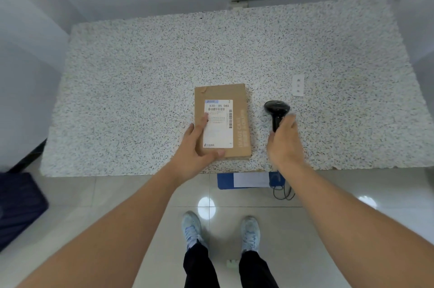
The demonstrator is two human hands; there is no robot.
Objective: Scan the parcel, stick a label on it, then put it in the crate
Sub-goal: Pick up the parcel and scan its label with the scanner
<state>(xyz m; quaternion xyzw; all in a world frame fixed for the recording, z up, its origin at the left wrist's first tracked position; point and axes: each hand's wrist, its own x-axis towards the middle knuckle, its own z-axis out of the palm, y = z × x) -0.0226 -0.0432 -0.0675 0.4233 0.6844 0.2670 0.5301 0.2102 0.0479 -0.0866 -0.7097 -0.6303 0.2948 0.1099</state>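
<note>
A flat brown cardboard parcel (237, 92) lies near the front edge of the speckled table (141, 76), with a white shipping label (219, 128) with barcodes on its top. My left hand (198, 144) grips the parcel's near left corner, thumb along the front edge. A black handheld scanner (276, 110) lies to the parcel's right. My right hand (283, 139) is over the scanner's handle, fingers curled around its near end; the grip looks loose. A small white label strip (298, 85) lies on the table beyond the scanner.
A dark blue crate (21, 207) stands on the tiled floor at the left. A blue box (225, 180) with a white sheet and a black cable sits under the table's front edge. My shoes are on the floor below. White walls surround the table.
</note>
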